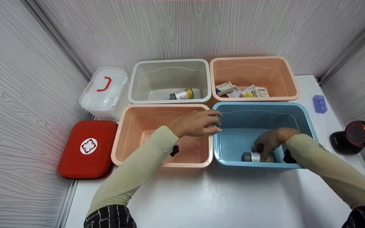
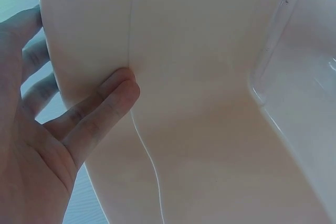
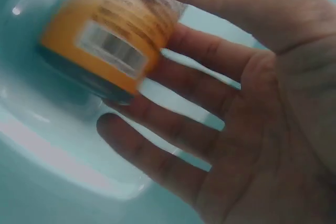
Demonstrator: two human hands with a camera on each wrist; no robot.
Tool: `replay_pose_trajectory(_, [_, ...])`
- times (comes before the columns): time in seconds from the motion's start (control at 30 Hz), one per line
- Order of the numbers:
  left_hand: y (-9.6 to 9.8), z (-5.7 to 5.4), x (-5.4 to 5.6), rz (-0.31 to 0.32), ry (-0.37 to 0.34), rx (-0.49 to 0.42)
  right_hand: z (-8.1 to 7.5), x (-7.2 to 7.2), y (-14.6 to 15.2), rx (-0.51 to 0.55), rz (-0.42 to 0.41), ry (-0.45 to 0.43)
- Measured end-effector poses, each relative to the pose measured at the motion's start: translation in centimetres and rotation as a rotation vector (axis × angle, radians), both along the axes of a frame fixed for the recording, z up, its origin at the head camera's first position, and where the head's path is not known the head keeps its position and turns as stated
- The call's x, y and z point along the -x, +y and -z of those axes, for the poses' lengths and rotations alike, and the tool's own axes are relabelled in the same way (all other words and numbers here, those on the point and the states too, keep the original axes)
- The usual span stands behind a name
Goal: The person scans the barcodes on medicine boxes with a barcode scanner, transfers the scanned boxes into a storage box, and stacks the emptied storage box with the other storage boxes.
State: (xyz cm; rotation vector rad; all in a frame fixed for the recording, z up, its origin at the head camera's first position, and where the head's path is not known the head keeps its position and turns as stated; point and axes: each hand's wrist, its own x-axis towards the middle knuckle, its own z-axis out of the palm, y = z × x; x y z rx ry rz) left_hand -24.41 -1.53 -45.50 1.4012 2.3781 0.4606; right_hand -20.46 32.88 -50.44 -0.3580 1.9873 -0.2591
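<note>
In the blue bin [image 1: 249,139], my right hand [image 1: 272,142] reaches down to a bottle [image 1: 256,157] lying on its side near the front wall. The bottle has a dark cap and a white and orange label. In the right wrist view, thumb and fingers lie on opposite sides of the bottle [image 3: 113,40], pinching it; its barcode shows. My left hand [image 1: 198,123] is over the side where the front peach bin [image 1: 182,152] meets the blue one, its fingers loosely extended and holding nothing. In the left wrist view, the fingertips [image 2: 126,90] overlap the peach wall.
Behind stand a grey bin [image 1: 169,61] with one yellow-labelled bottle [image 1: 184,94] and a peach bin [image 1: 252,58] with several medicine boxes [image 1: 225,88]. A clear lidded case [image 1: 103,91] and red first-aid case [image 1: 87,161] flank the left; a purple item [image 1: 319,104] and black scanner [image 1: 356,136] the right.
</note>
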Motion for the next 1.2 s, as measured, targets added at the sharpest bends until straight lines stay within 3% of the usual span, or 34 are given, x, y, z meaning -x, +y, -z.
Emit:
replay_pose_trajectory(0.13, [0.0,0.0,0.0,-0.001,0.007,0.002,0.2,0.3,-0.3,0.045,-0.023,-0.024])
replay_pose_trajectory(0.27, [0.1,0.1,0.0,-0.002,0.002,0.002,0.1,0.4,-0.2,0.094,0.014,-0.005])
replay_pose_trajectory(0.53, [0.1,0.0,-0.1,-0.009,-0.015,0.002,-1.7,0.6,0.5,0.346,0.227,0.069])
replay_pose_trajectory(0.63, [0.0,0.0,-0.1,-0.015,-0.023,0.002,-2.6,0.7,0.8,0.47,0.286,0.148])
replay_pose_trajectory(0.73, [0.0,0.0,-0.1,-0.018,-0.033,0.001,-3.7,0.6,1.2,0.598,0.327,0.293])
replay_pose_trajectory(0.93, [0.0,0.1,0.0,-0.007,-0.015,-0.027,-6.4,-0.4,1.9,0.711,0.434,0.535])
replay_pose_trajectory(1.2, [0.0,0.1,0.0,-0.01,-0.012,-0.029,-7.8,-2.2,3.6,0.86,0.461,0.662])
